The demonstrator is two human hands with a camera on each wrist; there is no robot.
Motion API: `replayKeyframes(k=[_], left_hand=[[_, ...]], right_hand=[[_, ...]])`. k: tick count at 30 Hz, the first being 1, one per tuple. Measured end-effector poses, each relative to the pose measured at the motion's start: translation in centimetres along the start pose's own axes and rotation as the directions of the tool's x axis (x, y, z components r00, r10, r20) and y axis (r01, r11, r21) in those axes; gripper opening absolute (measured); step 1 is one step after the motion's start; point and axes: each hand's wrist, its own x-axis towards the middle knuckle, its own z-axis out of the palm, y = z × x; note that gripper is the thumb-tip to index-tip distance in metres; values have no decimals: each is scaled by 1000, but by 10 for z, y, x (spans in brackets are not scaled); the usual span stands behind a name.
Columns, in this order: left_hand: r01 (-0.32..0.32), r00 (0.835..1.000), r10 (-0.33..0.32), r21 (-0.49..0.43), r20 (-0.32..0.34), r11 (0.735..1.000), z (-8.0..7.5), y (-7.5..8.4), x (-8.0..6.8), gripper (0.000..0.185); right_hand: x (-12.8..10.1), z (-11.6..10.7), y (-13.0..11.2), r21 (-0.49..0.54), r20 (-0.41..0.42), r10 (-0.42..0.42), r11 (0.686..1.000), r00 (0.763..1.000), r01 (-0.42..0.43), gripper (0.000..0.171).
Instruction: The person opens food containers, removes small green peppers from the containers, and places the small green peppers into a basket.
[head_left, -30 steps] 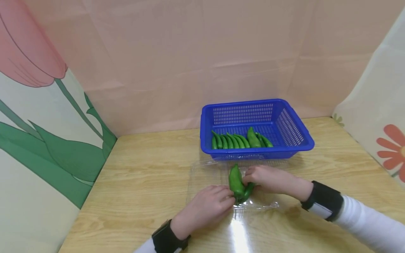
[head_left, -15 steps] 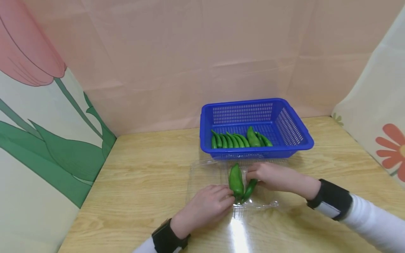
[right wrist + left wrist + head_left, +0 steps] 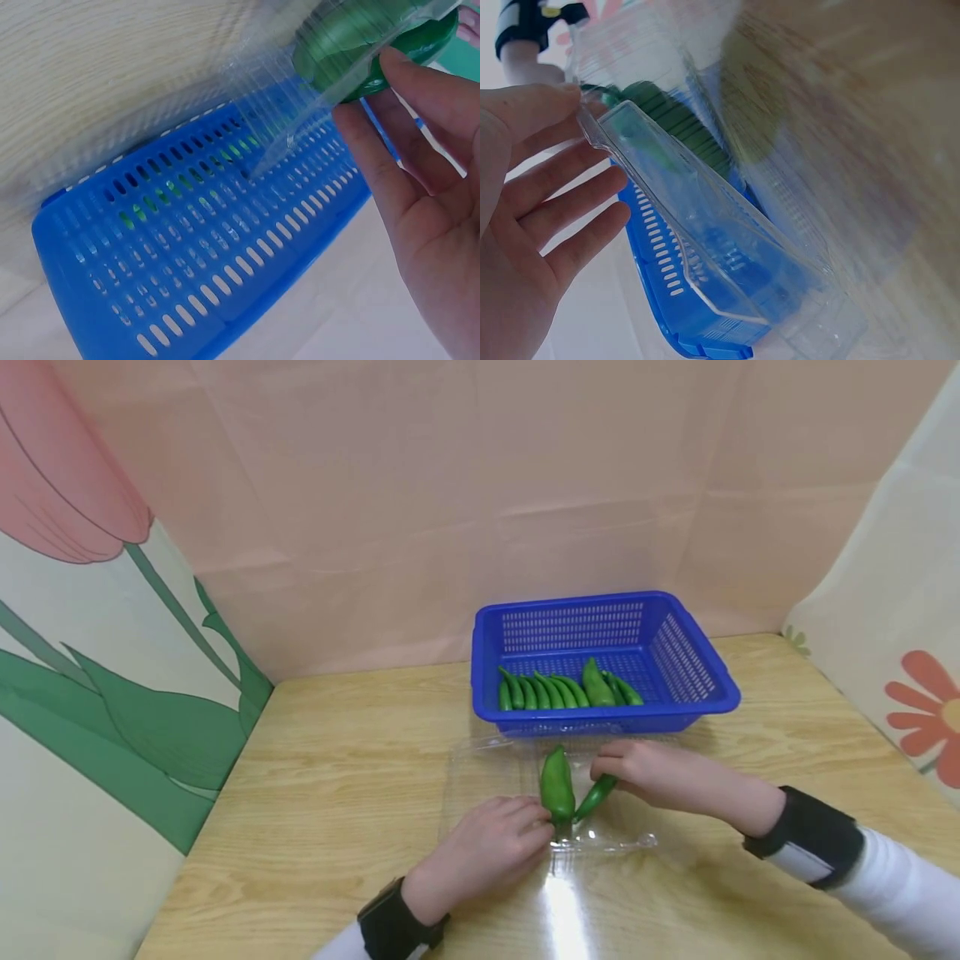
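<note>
A clear plastic tray [image 3: 480,777] lies on the wooden table in front of a blue basket [image 3: 678,652]. In the tray are a thick light green pepper [image 3: 557,783] and a thin dark green pepper [image 3: 595,797], their near ends meeting. My right hand [image 3: 643,773] pinches the far end of the thin pepper. My left hand [image 3: 491,847] rests at the tray's near rim by the thick pepper's stem. In the left wrist view that hand's fingers [image 3: 562,195] are straight beside the tray [image 3: 705,225]. In the right wrist view my fingers [image 3: 420,150] touch a pepper [image 3: 360,45].
Several green peppers [image 3: 566,692] lie in a row along the basket's near wall. Printed cloth panels close off the table at the left, back and right. Bare wood [image 3: 337,760] stretches left of the tray and also right of the basket.
My right hand has drawn right and slightly back, swinging the thin pepper's far end away from the thick one. The left hand has stayed put.
</note>
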Motion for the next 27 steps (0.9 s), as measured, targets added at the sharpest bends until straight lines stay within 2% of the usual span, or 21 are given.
replayKeyframes(k=[10, 16, 21, 27], left_hand=[[-10, 1000, 10, 19, -1, 1000, -1, 0, 1, 18], [-15, 1000, 16, 28, -7, 999, -1, -1, 1, 18], [-10, 1000, 10, 23, 4, 1000, -1, -1, 1, 17], [-12, 1000, 12, 26, -4, 1000, -2, -1, 0, 18]], right_hand=[[2, -7, 1, -66, -47, -8, 998, 999, 4, 21], [4, -14, 2, -126, -71, -2, 992, 997, -7, 28], [8, -22, 2, -55, -66, 72, 996, 995, -76, 33], [11, -30, 7, 16, -50, 169, 986, 984, -169, 35]])
